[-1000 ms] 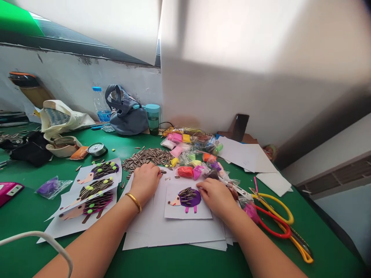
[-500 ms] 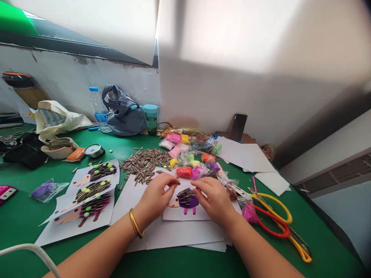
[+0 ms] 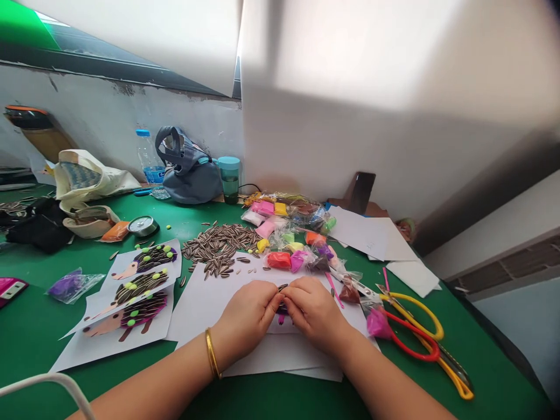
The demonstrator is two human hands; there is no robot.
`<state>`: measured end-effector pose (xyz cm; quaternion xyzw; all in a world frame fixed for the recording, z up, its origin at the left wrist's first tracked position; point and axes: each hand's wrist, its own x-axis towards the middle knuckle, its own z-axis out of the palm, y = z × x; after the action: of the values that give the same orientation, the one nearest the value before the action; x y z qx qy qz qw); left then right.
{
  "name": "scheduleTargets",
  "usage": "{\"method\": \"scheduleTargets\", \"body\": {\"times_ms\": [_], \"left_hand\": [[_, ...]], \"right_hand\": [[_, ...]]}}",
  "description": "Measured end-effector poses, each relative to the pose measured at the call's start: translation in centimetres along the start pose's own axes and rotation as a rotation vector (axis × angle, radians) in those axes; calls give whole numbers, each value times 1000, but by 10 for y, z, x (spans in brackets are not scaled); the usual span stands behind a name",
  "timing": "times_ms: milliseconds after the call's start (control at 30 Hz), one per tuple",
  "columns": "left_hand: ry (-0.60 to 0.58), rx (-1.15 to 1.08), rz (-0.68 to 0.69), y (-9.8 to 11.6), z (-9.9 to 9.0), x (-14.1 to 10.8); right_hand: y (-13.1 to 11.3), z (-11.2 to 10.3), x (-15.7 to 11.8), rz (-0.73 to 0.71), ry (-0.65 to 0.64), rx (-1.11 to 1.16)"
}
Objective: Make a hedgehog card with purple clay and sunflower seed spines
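Observation:
My left hand [image 3: 247, 318] and my right hand [image 3: 312, 309] meet at the fingertips, both pinching a striped sunflower seed [image 3: 282, 287]. Beneath them lies a paper hedgehog card [image 3: 282, 322], its purple body [image 3: 283, 309] mostly hidden by my fingers. The card rests on a stack of white paper [image 3: 280, 356]. A heap of sunflower seeds [image 3: 219, 248] lies just beyond my left hand. Several finished hedgehog cards [image 3: 140, 286] sit further left. A gold bangle [image 3: 212, 353] circles my left wrist.
Bagged modelling clay [image 3: 280, 233] lies behind the card. To the right are yellow-and-red scissors [image 3: 411, 326] and loose white sheets [image 3: 363, 233]. A grey bag [image 3: 190, 175], a water bottle [image 3: 150, 157] and a teal cup [image 3: 229, 179] stand by the wall.
My hands have moved together over the hedgehog card, and their fingertips now meet on a seed, hiding most of the card. My view has shifted slightly.

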<state>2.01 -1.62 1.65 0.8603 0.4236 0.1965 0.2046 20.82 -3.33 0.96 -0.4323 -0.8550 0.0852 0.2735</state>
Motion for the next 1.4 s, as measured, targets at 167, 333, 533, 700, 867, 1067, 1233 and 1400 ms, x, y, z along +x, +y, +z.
{"method": "scheduleTargets", "body": {"times_ms": [167, 333, 533, 700, 867, 1067, 1233, 1400], "left_hand": [[-28, 112, 116, 2, 2, -1], [-7, 73, 142, 3, 4, -3], [2, -10, 142, 5, 5, -5], [-6, -76, 166, 6, 5, -6], [-13, -158, 134, 5, 5, -3], [-20, -194, 64, 3, 5, 1], [-31, -197, 26, 2, 4, 1], [-23, -156, 57, 0, 3, 1]], "right_hand": [[0, 3, 0, -64, -22, -87], [-5, 5, 1, -106, 68, -198], [-10, 5, 1, -112, 121, -213], [-8, 5, 0, -93, 121, -119], [-7, 4, 1, -70, 115, -32], [-5, 4, 1, -29, 87, 35], [-1, 4, 1, -8, 92, 52], [-1, 1, 1, 0, 22, 86]]}}
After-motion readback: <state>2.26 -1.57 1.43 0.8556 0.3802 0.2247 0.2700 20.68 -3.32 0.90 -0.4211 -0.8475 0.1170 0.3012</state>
